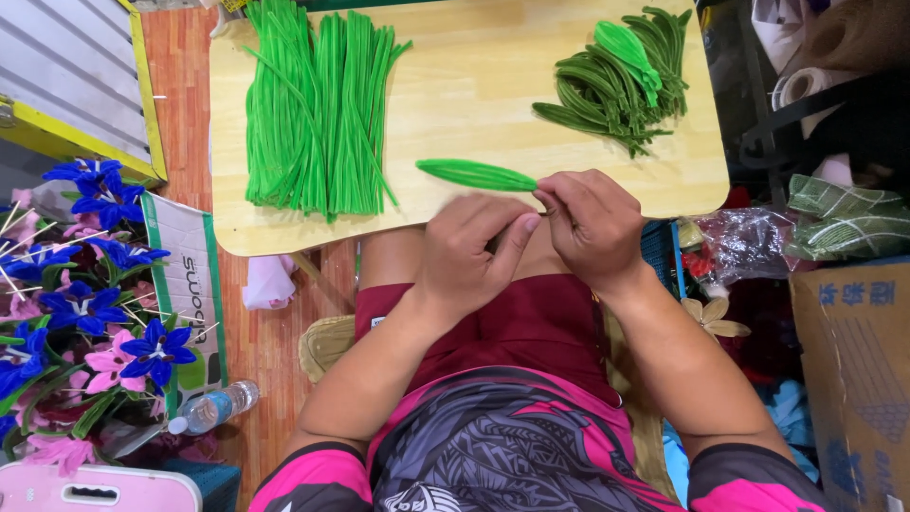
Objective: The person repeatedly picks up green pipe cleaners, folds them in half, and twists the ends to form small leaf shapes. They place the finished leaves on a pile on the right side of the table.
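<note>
Both hands, left [471,254] and right [592,223], pinch a green leaf [476,174] by its stem; finished leaves [621,81] lie right of it on the tabletop [474,95]; many straight stems [318,104] left of it remain unshaped.

The green leaf's [477,174] stem end was hidden under the right hand's [595,226] fingers [569,194]. The straight green stems [318,104] ran off the top edge, as did the tabletop [474,85].

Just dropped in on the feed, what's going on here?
A seated person's right hand and left hand pinch the stem end of a bright green leaf-shaped pipe-cleaner piece over a pale wooden board. Straight bright green pipe cleaners lie at the board's left, and dark green finished leaves are piled at its right.
</note>
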